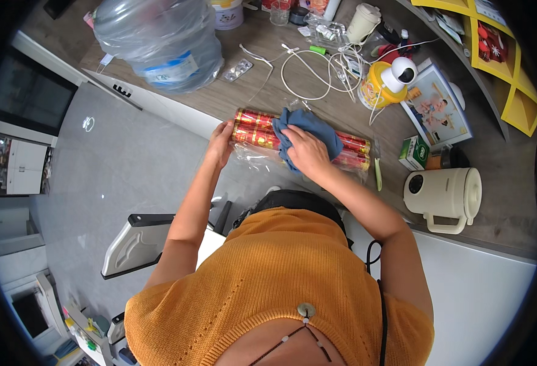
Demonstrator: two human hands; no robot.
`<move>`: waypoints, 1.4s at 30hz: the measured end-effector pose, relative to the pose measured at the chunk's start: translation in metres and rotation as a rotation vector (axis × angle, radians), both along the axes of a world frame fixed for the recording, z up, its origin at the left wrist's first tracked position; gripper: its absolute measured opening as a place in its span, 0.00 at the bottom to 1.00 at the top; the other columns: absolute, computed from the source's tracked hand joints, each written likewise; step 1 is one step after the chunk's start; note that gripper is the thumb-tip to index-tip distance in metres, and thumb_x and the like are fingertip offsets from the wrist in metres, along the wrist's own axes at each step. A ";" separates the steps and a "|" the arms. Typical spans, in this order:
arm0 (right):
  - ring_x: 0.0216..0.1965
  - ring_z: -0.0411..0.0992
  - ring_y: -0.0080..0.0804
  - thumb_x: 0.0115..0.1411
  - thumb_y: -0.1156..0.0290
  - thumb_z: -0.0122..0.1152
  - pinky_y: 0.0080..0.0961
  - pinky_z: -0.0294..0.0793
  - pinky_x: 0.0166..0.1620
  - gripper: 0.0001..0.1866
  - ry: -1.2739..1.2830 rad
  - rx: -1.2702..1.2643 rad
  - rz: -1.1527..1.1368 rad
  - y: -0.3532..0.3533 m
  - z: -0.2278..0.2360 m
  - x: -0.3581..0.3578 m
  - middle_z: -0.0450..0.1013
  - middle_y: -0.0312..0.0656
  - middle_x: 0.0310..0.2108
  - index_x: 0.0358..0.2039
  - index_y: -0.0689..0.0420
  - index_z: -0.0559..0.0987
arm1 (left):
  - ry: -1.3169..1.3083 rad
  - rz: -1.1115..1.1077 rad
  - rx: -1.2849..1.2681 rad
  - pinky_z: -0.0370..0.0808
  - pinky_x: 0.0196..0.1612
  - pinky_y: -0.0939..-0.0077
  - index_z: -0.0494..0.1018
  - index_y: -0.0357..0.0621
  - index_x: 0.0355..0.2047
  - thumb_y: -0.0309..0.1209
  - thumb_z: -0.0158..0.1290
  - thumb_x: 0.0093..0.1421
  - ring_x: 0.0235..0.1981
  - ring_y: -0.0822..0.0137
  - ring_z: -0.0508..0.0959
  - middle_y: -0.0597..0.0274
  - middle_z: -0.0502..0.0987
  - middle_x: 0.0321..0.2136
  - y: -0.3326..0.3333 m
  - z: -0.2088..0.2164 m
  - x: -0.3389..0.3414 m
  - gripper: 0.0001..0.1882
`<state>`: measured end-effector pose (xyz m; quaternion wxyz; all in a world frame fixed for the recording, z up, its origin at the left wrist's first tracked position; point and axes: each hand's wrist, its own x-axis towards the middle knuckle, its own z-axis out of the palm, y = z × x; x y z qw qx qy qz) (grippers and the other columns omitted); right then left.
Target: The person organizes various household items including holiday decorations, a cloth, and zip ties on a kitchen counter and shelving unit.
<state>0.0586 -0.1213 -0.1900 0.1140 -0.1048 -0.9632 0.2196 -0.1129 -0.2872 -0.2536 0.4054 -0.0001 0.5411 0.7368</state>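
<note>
A bundle of shiny red tubes with gold patterns [256, 135] lies along the counter's front edge, partly in clear plastic wrap [259, 157]. My left hand [221, 144] closes around the left end of the tubes. My right hand [307, 150] presses a blue-grey cloth [318, 127] onto their middle, with the fingers bunched into the fabric. The cloth hides that stretch of the tubes; their right ends [357, 152] show beyond it.
A large plastic-wrapped water bottle [158, 43] stands at the back left. White cables [308, 94], a pill blister pack [238, 70] and a yellow tub with a white camera [381, 85] lie behind. To the right are a green-handled knife [378, 175], a green box [413, 152] and a cream kettle [442, 194].
</note>
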 end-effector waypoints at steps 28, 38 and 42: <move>0.47 0.64 0.42 0.47 0.77 0.48 0.33 0.64 0.50 0.26 -0.155 0.073 -0.303 0.094 -0.002 0.112 0.58 0.40 0.55 0.51 0.54 0.66 | -0.078 -0.300 -0.091 0.71 0.43 0.68 0.66 0.39 0.44 0.41 0.46 0.57 0.39 0.65 0.74 0.58 0.73 0.39 -0.002 0.007 -0.021 0.20; 0.49 0.63 0.45 0.46 0.80 0.45 0.31 0.64 0.50 0.24 -0.070 -0.092 -0.202 0.105 0.001 0.101 0.63 0.46 0.51 0.47 0.57 0.69 | -0.073 -0.292 -0.109 0.74 0.40 0.64 0.55 0.35 0.50 0.42 0.53 0.53 0.41 0.61 0.74 0.50 0.69 0.43 -0.014 0.029 0.021 0.32; 0.47 0.65 0.46 0.46 0.80 0.45 0.32 0.64 0.50 0.22 -0.124 -0.088 -0.155 0.120 0.025 0.086 0.65 0.47 0.49 0.45 0.59 0.70 | 0.032 -0.144 -0.106 0.76 0.31 0.69 0.58 0.37 0.47 0.39 0.53 0.53 0.33 0.65 0.76 0.53 0.72 0.37 -0.021 0.044 0.027 0.26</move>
